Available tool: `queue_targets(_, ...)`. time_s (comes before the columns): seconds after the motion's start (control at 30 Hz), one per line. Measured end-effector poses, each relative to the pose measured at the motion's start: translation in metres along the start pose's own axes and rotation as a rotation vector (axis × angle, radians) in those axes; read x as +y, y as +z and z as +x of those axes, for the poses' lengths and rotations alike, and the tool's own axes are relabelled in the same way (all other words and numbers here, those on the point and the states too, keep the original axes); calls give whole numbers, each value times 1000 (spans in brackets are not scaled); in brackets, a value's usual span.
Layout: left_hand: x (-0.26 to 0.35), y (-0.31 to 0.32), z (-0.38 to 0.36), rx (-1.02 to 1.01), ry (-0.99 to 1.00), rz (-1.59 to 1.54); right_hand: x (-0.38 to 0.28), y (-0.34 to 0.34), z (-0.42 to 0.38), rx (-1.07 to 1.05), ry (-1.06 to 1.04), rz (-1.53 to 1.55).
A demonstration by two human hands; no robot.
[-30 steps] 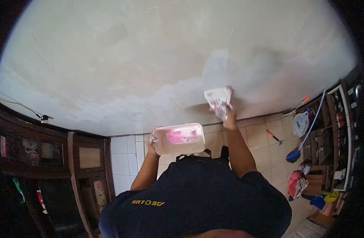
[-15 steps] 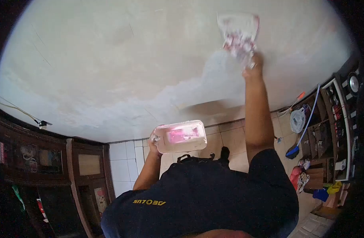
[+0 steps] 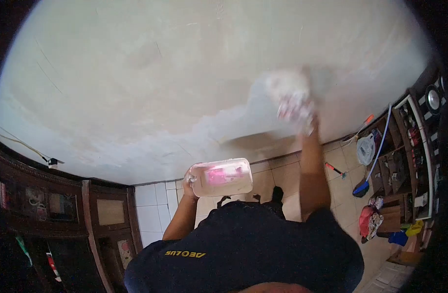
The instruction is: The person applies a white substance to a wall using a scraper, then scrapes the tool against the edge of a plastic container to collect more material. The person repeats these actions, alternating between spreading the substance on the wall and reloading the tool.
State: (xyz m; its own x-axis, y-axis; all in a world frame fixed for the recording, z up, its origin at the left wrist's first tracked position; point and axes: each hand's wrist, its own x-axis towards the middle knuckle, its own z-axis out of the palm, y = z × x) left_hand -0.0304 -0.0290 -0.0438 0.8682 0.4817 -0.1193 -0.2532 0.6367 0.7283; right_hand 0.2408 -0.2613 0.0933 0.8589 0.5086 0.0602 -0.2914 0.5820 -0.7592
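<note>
On the left, my left hand [image 3: 188, 181] is closed on the end of a pale rectangular plastic tub [image 3: 228, 191], its fingers at the rim. Pink and white material [image 3: 226, 176] shows inside it. My right hand [image 3: 298, 112], blurred by motion and smeared with white, is up against the wall [image 3: 199, 73]. It grips a flat whitish scraper [image 3: 287, 84] that widens away from the fingers, its blade over the wall surface. Around the blade, a lighter whitish patch stands out from the beige wall.
Dark wooden cabinets [image 3: 38, 205] stand at the left. To the right are a shelf unit [image 3: 404, 161], a blue-handled brush [image 3: 361, 187], a white plastic bag [image 3: 366, 147] and an orange-handled tool [image 3: 335, 169] on the tiled floor [image 3: 277, 178]. A small black-and-white device [image 3: 53, 163] hangs by the left wall edge.
My right hand has moved down the wall with the scraper. The tub in my left hand has shifted slightly downward. The orange-handled tool on the floor has come into view beside my right arm.
</note>
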Motion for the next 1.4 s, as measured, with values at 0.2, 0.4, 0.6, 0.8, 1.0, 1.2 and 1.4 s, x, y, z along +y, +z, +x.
queue_targets(0.2, -3, -3, -4, 53, 3, -32, -127, 2, 165, 100, -259, -85)
queue_targets(0.4, -8, -10, -6, 177, -54, -45, 26, -71, 120, 529, 99, -136)
queue_targets(0.6, -2, 9, -6, 125, -44, 16, 101, -126, -4, 273, 513, -116)
queue_targets(0.8, -8, 1, -6, 92, -35, -38, 20, -81, 61, -121, 275, -86)
queue_targets(1.0, -12, -2, -6, 41, -4, -119, 20, -69, 83, 157, 99, -71)
queue_targets(1.2, -13, -1, -7, 101, -28, -111, 57, -88, 70, 387, -41, -229)
queue_targets(1.4, -4, 15, -5, 85, -21, -75, 48, -100, -14, -103, 401, 63)
